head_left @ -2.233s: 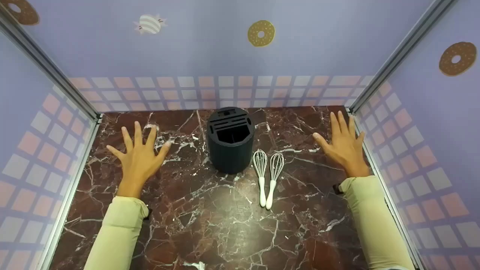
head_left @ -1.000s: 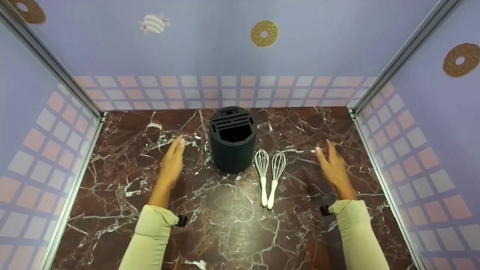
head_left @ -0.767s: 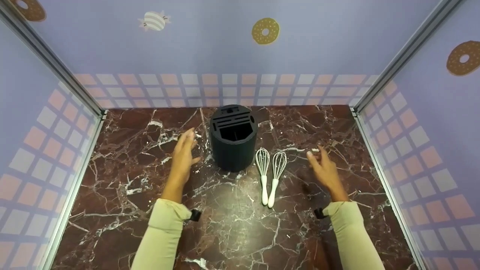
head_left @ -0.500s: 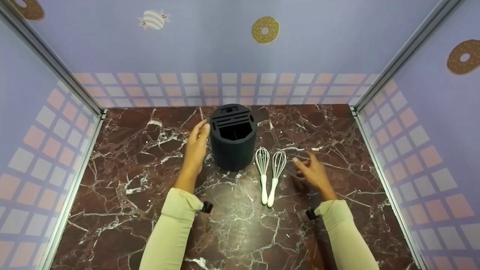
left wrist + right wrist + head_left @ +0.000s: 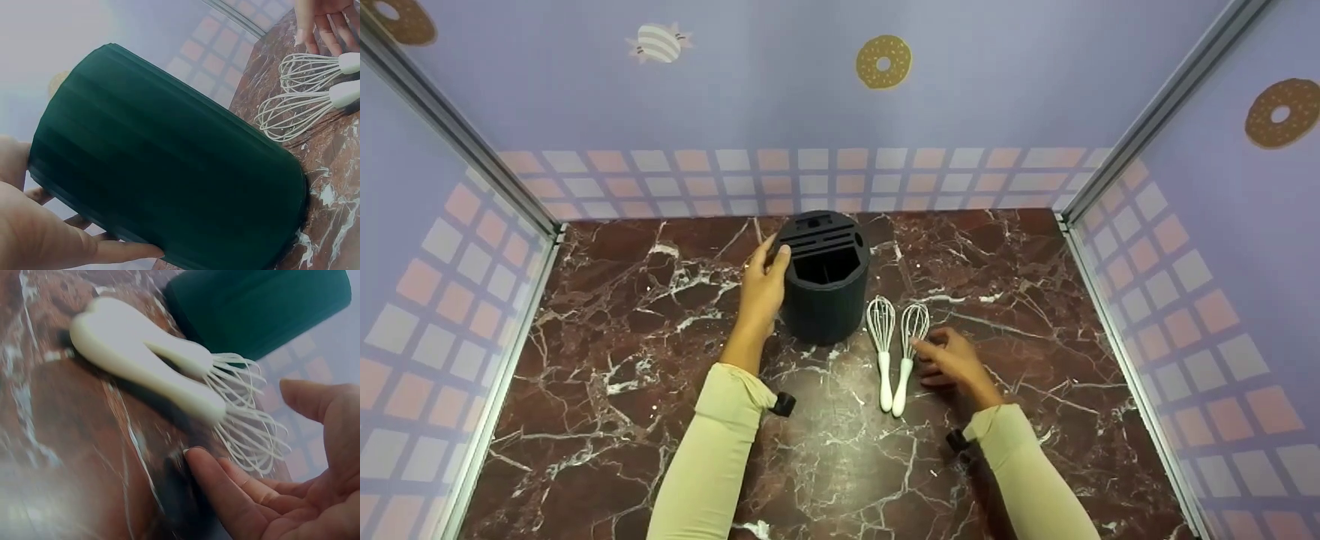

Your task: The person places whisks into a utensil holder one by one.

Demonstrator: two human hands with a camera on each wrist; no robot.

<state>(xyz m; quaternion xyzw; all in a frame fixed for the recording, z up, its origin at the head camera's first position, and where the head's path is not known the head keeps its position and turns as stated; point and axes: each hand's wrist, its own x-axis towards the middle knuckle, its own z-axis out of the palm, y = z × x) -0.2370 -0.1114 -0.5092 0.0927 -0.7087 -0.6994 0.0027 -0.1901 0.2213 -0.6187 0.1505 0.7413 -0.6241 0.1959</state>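
A dark green-black cylindrical utensil holder [image 5: 821, 311] stands upright, with slots and a larger opening in its black top. My left hand [image 5: 761, 292] is at its left side, thumb near the top rim; in the left wrist view the fingers [image 5: 126, 251] lie extended along the wall of the holder [image 5: 169, 152]. Two white-handled whisks, a left one [image 5: 884, 379] and a right one [image 5: 903, 382], lie side by side to the right of the holder. Beside the right whisk is my right hand [image 5: 956, 361], thumb and fingers spread apart with nothing between them in the right wrist view.
Everything stands on a dark red marbled tabletop [image 5: 607, 450]. Lilac walls enclose it: a back wall [image 5: 765, 82], a left wall [image 5: 412, 225] and a right wall [image 5: 1207, 247], joined by grey metal corner strips.
Both hands have come inward from the table's sides, the left up to the holder, the right to the right whisk. Holder and whisks stay in place.
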